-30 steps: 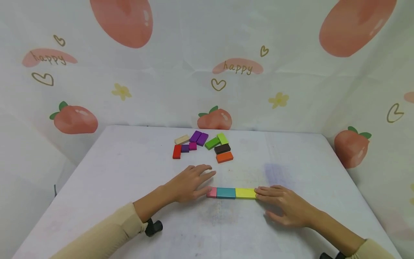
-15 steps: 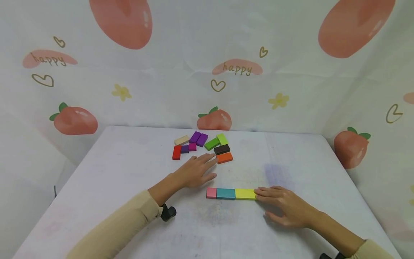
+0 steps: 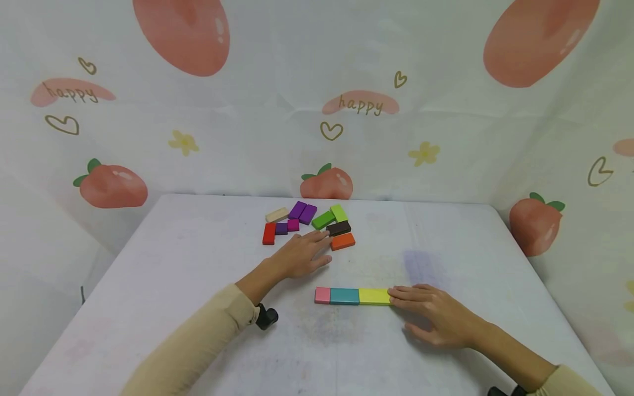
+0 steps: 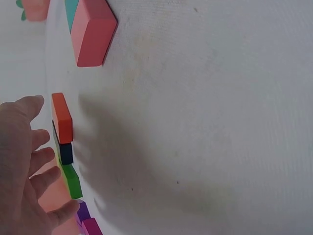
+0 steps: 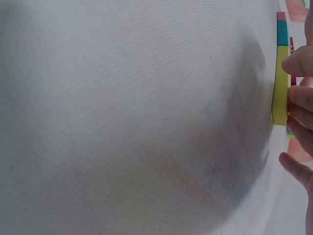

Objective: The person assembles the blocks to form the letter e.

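Observation:
A row of flat blocks lies end to end on the table: a pink block (image 3: 322, 295), a teal block (image 3: 344, 296) and a yellow block (image 3: 373, 297). My right hand (image 3: 436, 313) rests its fingertips on the yellow block's right end, fingers extended. Behind the row my left hand (image 3: 299, 256) hovers with spread fingers and holds nothing. Its fingertips are nearest the orange block (image 3: 343, 241) and the dark brown block (image 3: 339, 228). In the left wrist view the orange block (image 4: 62, 118) stands just past the thumb.
Further back lie a red block (image 3: 268, 234), small purple (image 3: 281, 228) and magenta (image 3: 293, 225) blocks, a beige block (image 3: 277, 214), two purple blocks (image 3: 302, 212), a green block (image 3: 323, 220) and a lime block (image 3: 339, 213). A printed cloth (image 3: 247, 154) hangs behind the table.
My left hand has left the pink block and moved away from me to the orange and dark brown blocks. The right hand has stayed on the yellow block.

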`<state>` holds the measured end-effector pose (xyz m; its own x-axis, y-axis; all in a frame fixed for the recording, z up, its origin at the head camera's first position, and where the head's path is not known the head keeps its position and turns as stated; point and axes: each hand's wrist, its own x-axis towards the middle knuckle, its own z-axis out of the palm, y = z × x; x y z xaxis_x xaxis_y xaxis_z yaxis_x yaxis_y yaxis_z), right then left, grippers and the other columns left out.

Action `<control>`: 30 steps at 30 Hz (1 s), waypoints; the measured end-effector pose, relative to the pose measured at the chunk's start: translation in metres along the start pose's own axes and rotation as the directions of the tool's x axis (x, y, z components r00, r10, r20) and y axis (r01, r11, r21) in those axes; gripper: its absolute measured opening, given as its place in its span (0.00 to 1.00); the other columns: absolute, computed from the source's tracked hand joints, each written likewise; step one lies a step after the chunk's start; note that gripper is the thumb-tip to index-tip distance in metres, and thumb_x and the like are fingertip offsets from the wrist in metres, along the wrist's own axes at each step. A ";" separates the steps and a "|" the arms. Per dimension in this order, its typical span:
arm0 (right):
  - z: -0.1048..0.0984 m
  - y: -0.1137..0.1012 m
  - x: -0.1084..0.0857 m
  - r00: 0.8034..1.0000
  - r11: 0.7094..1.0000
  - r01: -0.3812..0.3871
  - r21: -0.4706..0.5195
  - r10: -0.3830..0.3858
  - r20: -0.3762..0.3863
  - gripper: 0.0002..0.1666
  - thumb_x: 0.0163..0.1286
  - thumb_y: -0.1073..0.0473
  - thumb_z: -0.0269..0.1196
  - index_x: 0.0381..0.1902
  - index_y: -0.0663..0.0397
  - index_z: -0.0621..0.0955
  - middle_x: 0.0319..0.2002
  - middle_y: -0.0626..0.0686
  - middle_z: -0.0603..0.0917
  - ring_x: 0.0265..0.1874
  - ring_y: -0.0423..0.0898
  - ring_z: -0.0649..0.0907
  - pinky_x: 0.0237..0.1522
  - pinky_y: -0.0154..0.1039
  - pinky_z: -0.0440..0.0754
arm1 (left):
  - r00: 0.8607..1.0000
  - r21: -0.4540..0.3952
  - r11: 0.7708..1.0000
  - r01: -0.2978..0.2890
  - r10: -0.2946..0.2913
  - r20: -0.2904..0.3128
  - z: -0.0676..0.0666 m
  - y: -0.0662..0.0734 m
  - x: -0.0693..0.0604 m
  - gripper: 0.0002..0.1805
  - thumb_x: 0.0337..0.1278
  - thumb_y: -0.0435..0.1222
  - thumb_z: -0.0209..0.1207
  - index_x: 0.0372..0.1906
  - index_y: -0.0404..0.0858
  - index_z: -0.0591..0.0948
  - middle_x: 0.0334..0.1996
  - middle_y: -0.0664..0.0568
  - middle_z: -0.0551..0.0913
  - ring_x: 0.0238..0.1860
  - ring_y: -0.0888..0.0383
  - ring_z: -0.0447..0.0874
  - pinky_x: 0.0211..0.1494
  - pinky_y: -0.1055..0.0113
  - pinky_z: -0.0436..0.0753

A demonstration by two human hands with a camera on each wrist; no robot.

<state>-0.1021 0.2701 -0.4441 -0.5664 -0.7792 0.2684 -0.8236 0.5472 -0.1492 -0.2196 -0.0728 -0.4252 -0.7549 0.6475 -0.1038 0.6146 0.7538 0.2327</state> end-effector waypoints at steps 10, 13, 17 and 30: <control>0.000 -0.001 0.000 1.000 1.000 -0.017 -0.006 0.017 0.010 0.32 0.58 0.53 0.72 0.61 0.51 0.82 0.64 0.48 0.79 0.62 0.45 0.79 0.53 0.56 0.80 | 0.999 -0.021 1.000 -0.002 0.003 0.039 0.005 0.010 0.004 0.31 0.73 0.54 0.48 0.74 0.45 0.68 0.75 0.49 0.64 0.75 0.50 0.59 0.71 0.41 0.63; 0.000 -0.002 0.000 1.000 1.000 -0.023 -0.004 0.023 0.013 0.32 0.57 0.53 0.72 0.61 0.51 0.82 0.64 0.47 0.79 0.62 0.45 0.79 0.53 0.55 0.80 | 0.999 -0.034 0.999 -0.005 0.007 0.051 0.007 0.012 0.006 0.32 0.73 0.54 0.47 0.75 0.45 0.67 0.76 0.49 0.62 0.76 0.50 0.57 0.72 0.41 0.62; -0.001 -0.002 0.000 1.000 1.000 -0.022 -0.007 0.022 0.012 0.33 0.57 0.53 0.73 0.61 0.50 0.81 0.64 0.47 0.79 0.62 0.45 0.78 0.54 0.55 0.79 | 0.996 -0.049 0.999 -0.022 0.026 0.083 0.007 0.015 0.009 0.33 0.73 0.55 0.46 0.76 0.45 0.64 0.77 0.50 0.59 0.77 0.51 0.54 0.72 0.41 0.61; 0.000 0.000 -0.001 0.995 0.996 0.078 -0.039 -0.080 -0.063 0.35 0.56 0.53 0.71 0.64 0.52 0.79 0.64 0.50 0.79 0.63 0.52 0.77 0.71 0.39 0.55 | 0.984 -0.100 0.994 -0.051 0.067 0.164 0.007 0.036 0.013 0.35 0.73 0.58 0.42 0.78 0.50 0.60 0.79 0.54 0.55 0.78 0.52 0.51 0.74 0.42 0.59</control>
<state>-0.1015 0.2710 -0.4447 -0.4955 -0.7999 0.3386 -0.8634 0.4964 -0.0907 -0.2056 -0.0367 -0.4245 -0.6644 0.7059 -0.2455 0.6258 0.7051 0.3335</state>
